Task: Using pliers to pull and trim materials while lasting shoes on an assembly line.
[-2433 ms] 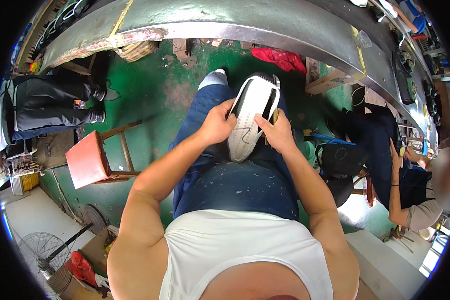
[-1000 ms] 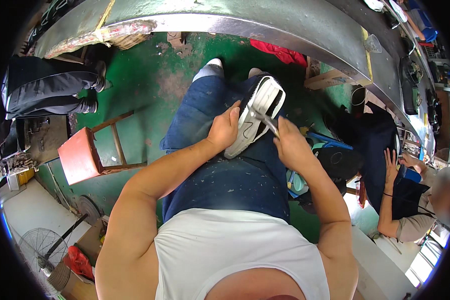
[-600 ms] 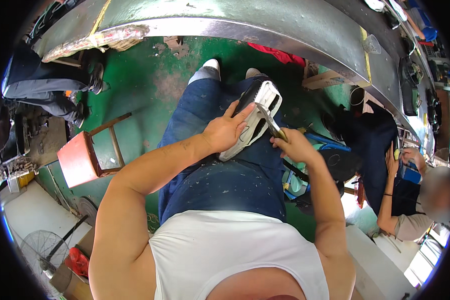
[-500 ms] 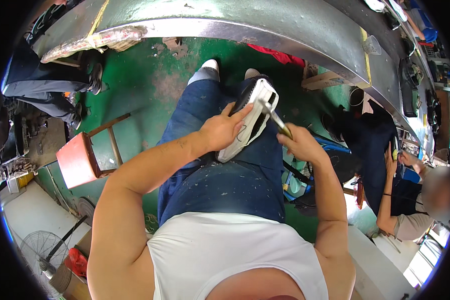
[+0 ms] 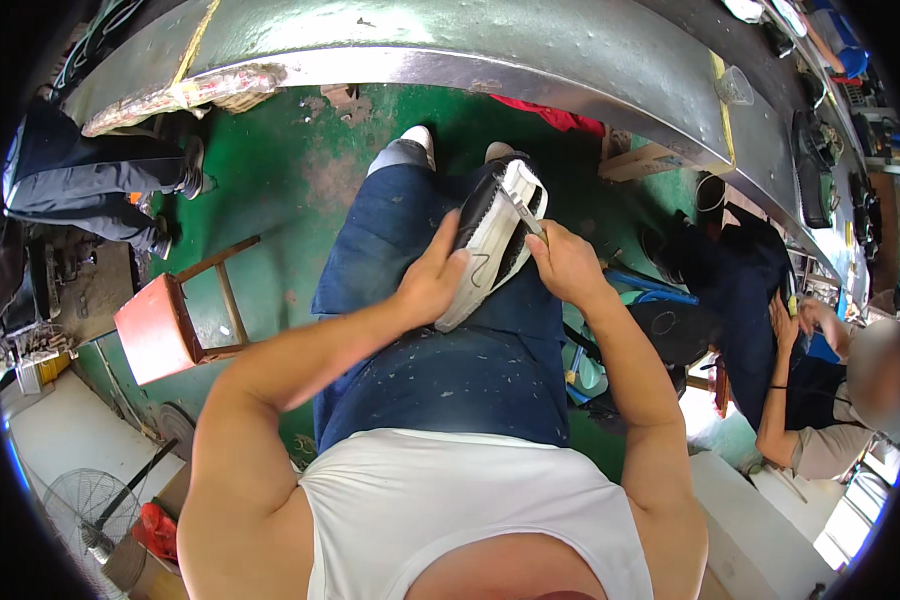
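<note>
Left hand (image 5: 432, 278), thumb spread, touches a white shoe (image 5: 486, 242) with black sides and a dark squiggle (image 5: 481, 267), over the lap (image 5: 365, 265); whether it grips is unclear. Right hand (image 5: 567, 262) clasps a metal tool (image 5: 522, 211), its handle hidden.

1 shoe (image 5: 488, 248), black and white, over the lap (image 5: 475, 385). White face up, dark curved line toward near end, dark opening along right side. Long axis slants, far end rightward. 1 slim metal tool (image 5: 521, 209) over far part, angled down into right hand (image 5: 570, 266); grip end hidden.
</note>
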Demonstrator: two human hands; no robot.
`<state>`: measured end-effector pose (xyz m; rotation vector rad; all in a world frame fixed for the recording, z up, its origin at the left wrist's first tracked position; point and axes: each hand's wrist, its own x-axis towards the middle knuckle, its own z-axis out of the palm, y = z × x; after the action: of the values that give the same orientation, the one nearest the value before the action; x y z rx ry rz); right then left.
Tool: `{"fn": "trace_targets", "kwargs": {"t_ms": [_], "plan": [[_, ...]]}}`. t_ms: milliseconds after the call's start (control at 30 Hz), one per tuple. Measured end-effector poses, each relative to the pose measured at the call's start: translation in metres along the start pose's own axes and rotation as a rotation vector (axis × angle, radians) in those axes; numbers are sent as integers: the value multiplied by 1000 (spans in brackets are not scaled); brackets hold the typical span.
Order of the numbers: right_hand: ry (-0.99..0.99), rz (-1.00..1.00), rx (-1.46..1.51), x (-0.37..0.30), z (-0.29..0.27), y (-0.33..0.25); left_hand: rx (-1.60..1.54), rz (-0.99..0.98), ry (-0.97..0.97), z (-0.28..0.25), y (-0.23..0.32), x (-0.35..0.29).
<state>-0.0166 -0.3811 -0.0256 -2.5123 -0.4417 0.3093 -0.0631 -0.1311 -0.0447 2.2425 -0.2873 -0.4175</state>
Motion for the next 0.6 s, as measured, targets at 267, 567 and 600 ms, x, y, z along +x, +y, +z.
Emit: {"fn": "trace_targets", "kwargs": {"t_ms": [267,567,600], "plan": [[-134,45,185,-14,-15,-31,-444,-320,54,3,0,-10],[-310,90,197,-45,5,-42,-343,-172,-189,-19,9,-23],[-290,104,192,-49,10,-38,-343,-170,-190,-23,11,-23]]}}
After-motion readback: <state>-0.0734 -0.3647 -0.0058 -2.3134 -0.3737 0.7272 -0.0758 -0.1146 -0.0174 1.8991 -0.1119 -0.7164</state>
